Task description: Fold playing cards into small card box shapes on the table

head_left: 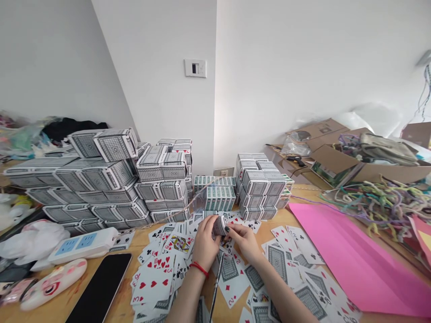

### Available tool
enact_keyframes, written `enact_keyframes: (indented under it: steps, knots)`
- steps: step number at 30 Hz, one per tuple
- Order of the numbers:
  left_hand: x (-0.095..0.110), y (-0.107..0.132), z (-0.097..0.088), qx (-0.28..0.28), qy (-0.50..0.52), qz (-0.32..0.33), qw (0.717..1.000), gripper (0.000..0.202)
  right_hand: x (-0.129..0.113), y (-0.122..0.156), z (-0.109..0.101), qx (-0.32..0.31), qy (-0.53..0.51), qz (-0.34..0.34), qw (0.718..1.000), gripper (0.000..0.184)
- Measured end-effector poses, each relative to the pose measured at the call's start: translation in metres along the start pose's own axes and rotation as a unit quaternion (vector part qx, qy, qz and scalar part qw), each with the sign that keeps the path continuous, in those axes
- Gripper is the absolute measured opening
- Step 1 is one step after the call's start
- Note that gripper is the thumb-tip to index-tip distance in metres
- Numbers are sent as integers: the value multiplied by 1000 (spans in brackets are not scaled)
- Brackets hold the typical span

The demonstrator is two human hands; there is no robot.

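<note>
Between my two hands is a small folded playing-card piece (219,225), its patterned grey back facing out. My left hand (206,233), with a red cord at the wrist, wraps its fingers round the left side of the piece. From the right, my right hand (243,240) pinches its edge with thumb and fingertips; a dark nail shows. Loose playing cards (153,285) lie face up and face down under and around both forearms. Just beyond the hands, more cards are spread, partly hidden by my fingers.
Stacked blocks of folded cards (111,175) rise at the left, with another stack (262,184) at the right. Green-white card boxes (220,198) stand between. A phone (101,289), a power strip (84,244), pink paper (357,264), yarn (373,204) and a cardboard box (380,172) lie around.
</note>
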State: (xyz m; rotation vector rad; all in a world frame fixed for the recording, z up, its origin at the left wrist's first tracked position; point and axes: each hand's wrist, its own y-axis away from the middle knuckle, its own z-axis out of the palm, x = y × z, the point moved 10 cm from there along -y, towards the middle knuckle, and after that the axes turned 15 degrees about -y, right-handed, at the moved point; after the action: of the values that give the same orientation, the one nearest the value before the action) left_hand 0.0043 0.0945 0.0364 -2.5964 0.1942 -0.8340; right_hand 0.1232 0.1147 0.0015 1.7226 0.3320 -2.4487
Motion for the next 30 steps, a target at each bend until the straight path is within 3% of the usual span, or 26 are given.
enact_keyframes:
  steps: [30]
  knots:
    - [5, 0, -2, 9, 13, 26, 1000, 54, -1, -3, 2, -34, -14, 33, 999, 24]
